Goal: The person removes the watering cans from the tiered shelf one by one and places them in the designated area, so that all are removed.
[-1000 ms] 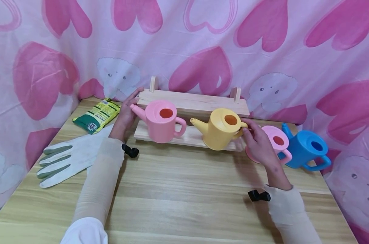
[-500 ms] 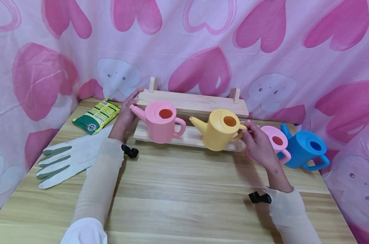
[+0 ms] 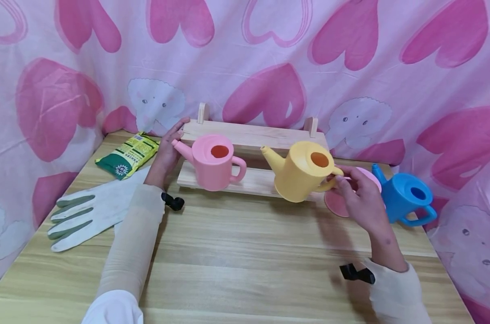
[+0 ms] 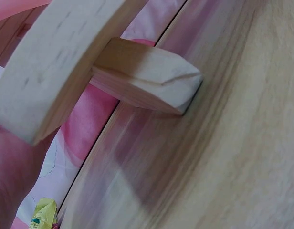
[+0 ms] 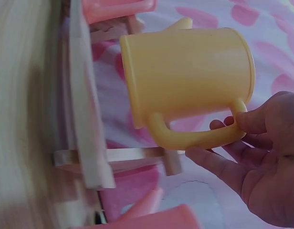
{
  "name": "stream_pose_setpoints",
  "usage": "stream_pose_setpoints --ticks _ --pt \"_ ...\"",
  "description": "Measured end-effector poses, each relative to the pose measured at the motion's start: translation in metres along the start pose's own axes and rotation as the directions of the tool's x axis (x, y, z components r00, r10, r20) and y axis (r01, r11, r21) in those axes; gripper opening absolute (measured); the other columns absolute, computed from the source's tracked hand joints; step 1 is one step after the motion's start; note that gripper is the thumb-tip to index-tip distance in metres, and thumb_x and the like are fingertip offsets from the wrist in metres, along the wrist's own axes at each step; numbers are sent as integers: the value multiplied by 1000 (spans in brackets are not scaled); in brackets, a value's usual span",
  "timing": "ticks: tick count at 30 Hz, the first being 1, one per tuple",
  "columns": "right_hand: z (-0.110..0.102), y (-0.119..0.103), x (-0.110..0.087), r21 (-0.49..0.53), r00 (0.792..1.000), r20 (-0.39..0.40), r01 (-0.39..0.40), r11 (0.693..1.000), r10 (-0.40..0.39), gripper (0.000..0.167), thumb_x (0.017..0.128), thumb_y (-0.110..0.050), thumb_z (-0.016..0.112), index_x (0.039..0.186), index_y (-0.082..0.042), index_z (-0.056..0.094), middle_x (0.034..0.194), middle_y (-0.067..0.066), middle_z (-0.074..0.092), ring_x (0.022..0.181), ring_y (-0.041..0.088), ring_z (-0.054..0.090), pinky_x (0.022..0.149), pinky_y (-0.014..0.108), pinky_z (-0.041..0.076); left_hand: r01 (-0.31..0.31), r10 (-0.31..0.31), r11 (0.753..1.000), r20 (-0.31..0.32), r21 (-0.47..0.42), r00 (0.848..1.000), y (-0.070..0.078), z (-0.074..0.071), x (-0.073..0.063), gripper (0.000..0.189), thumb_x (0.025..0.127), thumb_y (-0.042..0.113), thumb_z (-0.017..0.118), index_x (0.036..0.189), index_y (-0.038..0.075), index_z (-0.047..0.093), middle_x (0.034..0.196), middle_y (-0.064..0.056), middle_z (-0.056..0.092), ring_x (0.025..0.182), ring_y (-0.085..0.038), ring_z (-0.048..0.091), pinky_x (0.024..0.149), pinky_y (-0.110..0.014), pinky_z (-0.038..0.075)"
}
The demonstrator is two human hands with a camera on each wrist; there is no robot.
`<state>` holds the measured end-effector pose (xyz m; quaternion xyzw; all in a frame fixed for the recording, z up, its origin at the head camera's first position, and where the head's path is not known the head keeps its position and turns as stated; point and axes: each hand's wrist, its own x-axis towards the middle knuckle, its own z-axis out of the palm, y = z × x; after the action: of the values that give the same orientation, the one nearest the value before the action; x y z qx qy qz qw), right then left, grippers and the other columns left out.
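Observation:
My right hand [image 3: 360,195] pinches the handle of a yellow watering can [image 3: 301,173], seen closely in the right wrist view, where thumb and fingers meet on the handle [image 5: 185,140]. The can is slightly tilted, spout to the left, and held off the lower board of a wooden shelf [image 3: 257,182]. On that board's left half stands a pink watering can [image 3: 213,168]. My left hand [image 3: 165,157] grips the shelf's left end; its fingertips reach the upper board, and the thumb is hidden. In the left wrist view, the lower board's end [image 4: 47,71] is beside my palm.
Right of the shelf stand a second pink watering can [image 3: 336,202], partly behind my right hand, and a blue watering can [image 3: 407,198]. White-and-green gloves [image 3: 95,209] and a yellow-green packet [image 3: 129,155] lie on the table's left. A heart-patterned curtain [image 3: 265,49] hangs behind.
My right hand has lifted the yellow watering can and shifted it to the right, and it tilts more. The hand now covers more of the second pink can. My left hand stays put.

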<state>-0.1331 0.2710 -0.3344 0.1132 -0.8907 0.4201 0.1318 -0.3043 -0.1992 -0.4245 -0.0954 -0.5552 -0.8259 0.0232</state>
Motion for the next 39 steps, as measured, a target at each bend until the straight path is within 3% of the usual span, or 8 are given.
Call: stream_pose_setpoints --ticks 6,16,24,28,30,33,35,39 --pt "-18 -7 -10 -23 997 -67 24 999 -25 37 105 -2 56 141 1 56 120 17 64 99 -2 65 78 16 54 18 -18 1000 -15 9 1000 1 0 0 46 107 23 53 152 20 53 161 -3 39 146 -22 37 114 -32 38" --pt "-41 -10 -34 -131 989 -143 -63 989 44 38 105 -10 58 143 -1 57 120 17 65 91 -9 63 73 10 52 11 -11 999 -25 32 1000 1 0 -1 48 107 25 53 154 19 51 161 -3 39 146 -22 37 114 -32 39" --pt "-63 -7 -67 -154 967 -244 -109 982 69 37 103 -1 59 139 6 58 112 -13 60 90 -4 61 74 7 50 22 -22 999 -21 26 1000 2 2 -2 46 107 23 52 153 21 52 161 -2 39 146 -21 38 114 -32 39" --pt "-76 -3 -82 -105 960 -273 -94 990 62 36 101 9 55 136 11 58 112 -13 61 92 -6 64 73 10 52 25 -24 999 -20 32 999 2 1 0 45 107 23 51 152 22 53 161 -2 39 146 -21 38 114 -33 38" --pt "-83 -1 -88 -42 955 -289 -80 996 64 35 100 13 54 134 10 60 110 -10 66 92 -3 67 73 12 53 20 -19 999 -21 27 1000 2 0 0 46 107 23 51 153 22 53 162 -2 38 147 -21 36 116 -33 37" --pt "-91 4 -97 143 941 -320 -64 988 107 35 99 16 51 131 10 62 107 -4 71 93 3 71 75 15 54 14 -14 1000 -24 7 1000 2 0 1 46 106 22 53 152 20 54 162 -4 38 147 -22 36 116 -33 36" --pt "-95 9 -103 291 929 -349 -19 957 125 33 98 18 48 129 14 61 105 2 72 95 7 72 76 17 55 14 -14 1000 -25 2 1000 2 1 0 47 105 22 53 152 20 54 161 -4 39 146 -23 37 115 -33 37" --pt "-100 19 -111 530 893 -418 90 843 167 30 99 18 46 126 20 59 106 12 72 96 13 73 75 20 56 16 -16 1000 -25 8 1000 2 2 -1 46 106 21 53 152 19 54 160 -5 41 145 -23 39 113 -32 40"
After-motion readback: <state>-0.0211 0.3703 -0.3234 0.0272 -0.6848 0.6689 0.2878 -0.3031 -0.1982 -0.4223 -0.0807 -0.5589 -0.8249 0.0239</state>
